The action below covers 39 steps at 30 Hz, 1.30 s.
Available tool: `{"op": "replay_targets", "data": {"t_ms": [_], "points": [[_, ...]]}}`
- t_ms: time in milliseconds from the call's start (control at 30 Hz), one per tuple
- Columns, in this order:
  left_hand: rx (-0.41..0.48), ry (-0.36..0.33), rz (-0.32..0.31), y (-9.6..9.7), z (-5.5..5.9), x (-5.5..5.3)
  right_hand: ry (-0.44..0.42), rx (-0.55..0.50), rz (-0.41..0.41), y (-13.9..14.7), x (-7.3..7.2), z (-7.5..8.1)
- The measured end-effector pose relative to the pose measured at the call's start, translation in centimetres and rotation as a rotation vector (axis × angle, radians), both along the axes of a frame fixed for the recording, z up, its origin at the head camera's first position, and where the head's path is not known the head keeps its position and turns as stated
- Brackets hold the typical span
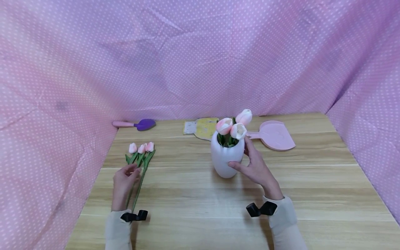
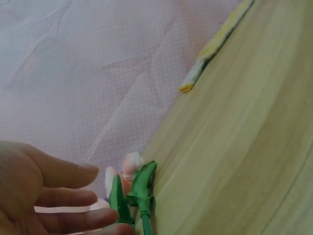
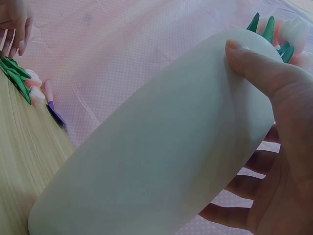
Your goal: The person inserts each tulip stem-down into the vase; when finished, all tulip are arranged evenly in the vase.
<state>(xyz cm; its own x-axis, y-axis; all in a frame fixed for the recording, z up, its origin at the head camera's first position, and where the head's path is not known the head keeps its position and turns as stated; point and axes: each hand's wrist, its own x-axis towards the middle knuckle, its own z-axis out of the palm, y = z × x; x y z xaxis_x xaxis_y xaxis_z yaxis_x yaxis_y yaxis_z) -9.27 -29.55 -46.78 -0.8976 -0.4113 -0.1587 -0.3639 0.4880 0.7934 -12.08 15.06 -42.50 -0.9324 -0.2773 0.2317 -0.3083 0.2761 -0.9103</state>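
Observation:
A white vase [image 1: 225,161] stands on the wooden table with three pink-and-white tulips [image 1: 224,126] in its mouth. My right hand [image 1: 258,168] grips its right side, the thumb across the front and the fingers round the back, as the right wrist view also shows. On the left, several loose tulips [image 1: 142,148] lie with their pink heads pointing away and green stems towards me. Just over their stems is my left hand [image 1: 123,182]. In the left wrist view its fingers [image 2: 68,198] are extended and apart beside the green leaves [image 2: 143,181], holding nothing.
A small trowel [image 1: 145,124] with a purple blade and pink handle lies at the back left. Behind the vase is a yellow-and-grey flat piece [image 1: 204,128], partly hidden. A pink dustpan [image 1: 277,136] lies to its right. Pink dotted cloth [image 1: 187,69] encloses the table's back and sides.

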Motion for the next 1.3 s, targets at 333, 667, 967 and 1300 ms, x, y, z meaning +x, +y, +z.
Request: {"op": "replay_targets", "data": {"t_ms": [333, 667, 967, 1300], "points": [[-0.189, -0.052, -0.125, 0.2, -0.9, -0.1, -0.003, 0.003, -0.003, 0.0, 0.0, -0.1], [-0.245, -0.204, -0.193, 0.6, -0.9, -0.7, 0.004, 0.014, -0.007, 0.1, 0.0, -0.2], [-0.295, -0.196, -0.185, 1.2, -1.5, -1.1, 0.02, 0.016, -0.006, 0.0, 0.0, -0.2], [-0.208, -0.176, -0.181, 1.2, -1.7, -1.2, 0.015, 0.003, -0.005, -0.1, 0.1, 0.0]]}}
